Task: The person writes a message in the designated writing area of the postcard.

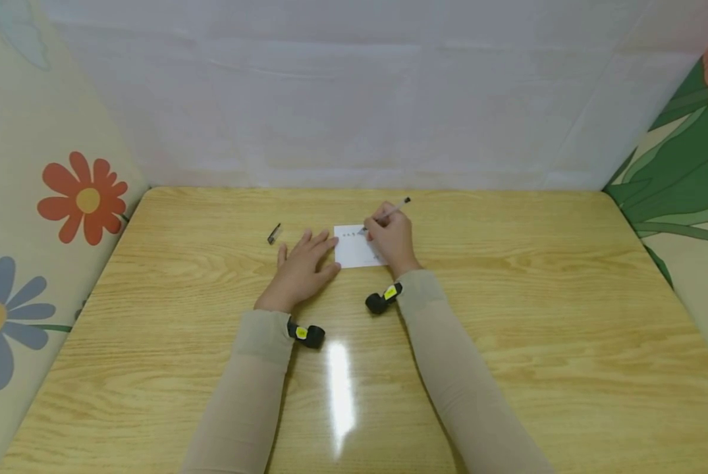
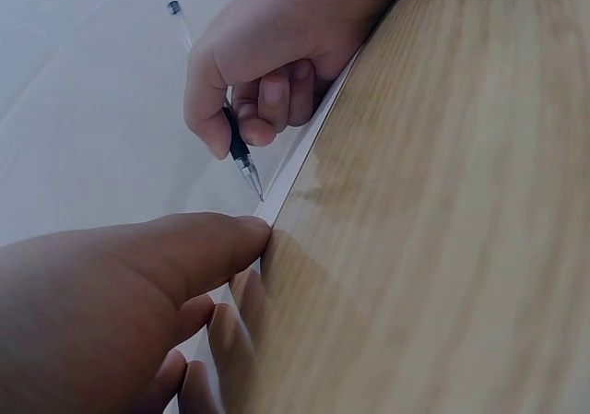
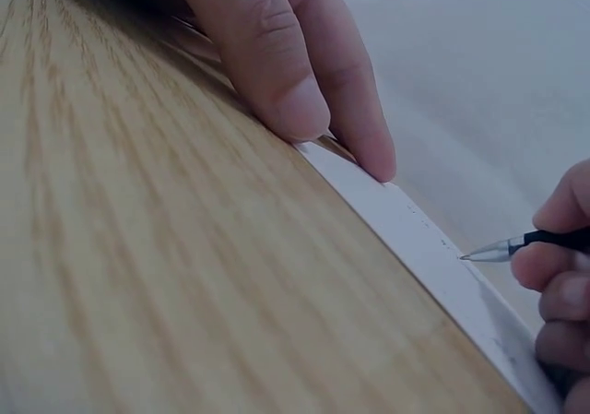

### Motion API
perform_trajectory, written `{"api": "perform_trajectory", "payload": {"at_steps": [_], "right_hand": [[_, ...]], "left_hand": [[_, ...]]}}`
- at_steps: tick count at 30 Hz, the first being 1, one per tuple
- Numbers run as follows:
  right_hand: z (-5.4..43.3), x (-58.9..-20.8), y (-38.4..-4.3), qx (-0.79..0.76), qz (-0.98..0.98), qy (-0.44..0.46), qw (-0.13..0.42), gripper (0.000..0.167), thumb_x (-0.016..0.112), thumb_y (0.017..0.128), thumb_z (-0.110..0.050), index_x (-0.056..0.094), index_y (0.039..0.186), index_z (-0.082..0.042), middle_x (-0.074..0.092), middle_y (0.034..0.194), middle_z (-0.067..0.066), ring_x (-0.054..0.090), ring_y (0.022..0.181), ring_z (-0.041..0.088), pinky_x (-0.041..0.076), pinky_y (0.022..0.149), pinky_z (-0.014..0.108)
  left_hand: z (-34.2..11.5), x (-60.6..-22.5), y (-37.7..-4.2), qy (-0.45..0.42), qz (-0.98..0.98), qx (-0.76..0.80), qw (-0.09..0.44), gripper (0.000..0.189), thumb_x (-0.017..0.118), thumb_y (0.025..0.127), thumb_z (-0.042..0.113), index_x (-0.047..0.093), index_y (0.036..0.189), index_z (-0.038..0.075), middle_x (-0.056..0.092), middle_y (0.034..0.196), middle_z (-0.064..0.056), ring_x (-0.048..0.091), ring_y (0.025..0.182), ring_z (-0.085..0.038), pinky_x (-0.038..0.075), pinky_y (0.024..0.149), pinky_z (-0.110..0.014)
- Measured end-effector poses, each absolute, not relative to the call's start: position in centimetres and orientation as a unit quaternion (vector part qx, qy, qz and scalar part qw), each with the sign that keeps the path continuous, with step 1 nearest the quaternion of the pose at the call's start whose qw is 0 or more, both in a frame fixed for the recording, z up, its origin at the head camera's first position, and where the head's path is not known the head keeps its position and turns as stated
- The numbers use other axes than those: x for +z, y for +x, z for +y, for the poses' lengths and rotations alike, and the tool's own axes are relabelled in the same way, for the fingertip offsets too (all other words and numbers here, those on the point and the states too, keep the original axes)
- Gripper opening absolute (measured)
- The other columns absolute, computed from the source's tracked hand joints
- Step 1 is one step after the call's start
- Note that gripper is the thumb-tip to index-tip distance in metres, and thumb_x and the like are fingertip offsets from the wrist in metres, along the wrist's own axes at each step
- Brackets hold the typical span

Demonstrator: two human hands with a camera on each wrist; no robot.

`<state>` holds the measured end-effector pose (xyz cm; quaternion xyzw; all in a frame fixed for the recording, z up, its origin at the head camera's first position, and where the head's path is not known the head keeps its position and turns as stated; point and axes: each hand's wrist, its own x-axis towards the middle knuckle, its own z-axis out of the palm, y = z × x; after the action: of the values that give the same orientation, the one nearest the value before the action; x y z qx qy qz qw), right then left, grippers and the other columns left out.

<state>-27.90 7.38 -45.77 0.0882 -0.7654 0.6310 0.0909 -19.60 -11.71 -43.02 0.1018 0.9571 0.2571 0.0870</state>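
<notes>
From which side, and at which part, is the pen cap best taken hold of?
Probably pinch the pen cap across its middle, coming from above and its left: it lies flat, long and narrow, with the left hand at its right.

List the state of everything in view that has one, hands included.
Paper, flat on the table, partly written on near its far edge
Pen, uncapped, tip on or just above the paper
Pen cap, off, lying on the table
Left hand, spread, touching the paper's left edge
Right hand, curled round the pen
</notes>
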Motion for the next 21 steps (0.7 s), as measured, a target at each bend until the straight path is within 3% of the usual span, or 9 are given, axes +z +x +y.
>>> {"api": "perform_trajectory", "payload": {"at_steps": [21], "right_hand": [[7.37,-45.69,-27.81,0.629,-0.769,0.074,0.087,0.017,0.066,0.093,-0.003,0.059,0.078,-0.005,0.060,0.062,0.005,0.057,0.055,0.014,0.045,0.055,0.024]], "left_hand": [[-11.57,-42.86,-19.64,0.098,0.958,0.254,0.092,0.060,0.054,0.105,0.038,0.037,0.158,0.017,0.021,0.168,-0.007,0.005,0.156,-0.033,-0.011,0.117,-0.066]]}}
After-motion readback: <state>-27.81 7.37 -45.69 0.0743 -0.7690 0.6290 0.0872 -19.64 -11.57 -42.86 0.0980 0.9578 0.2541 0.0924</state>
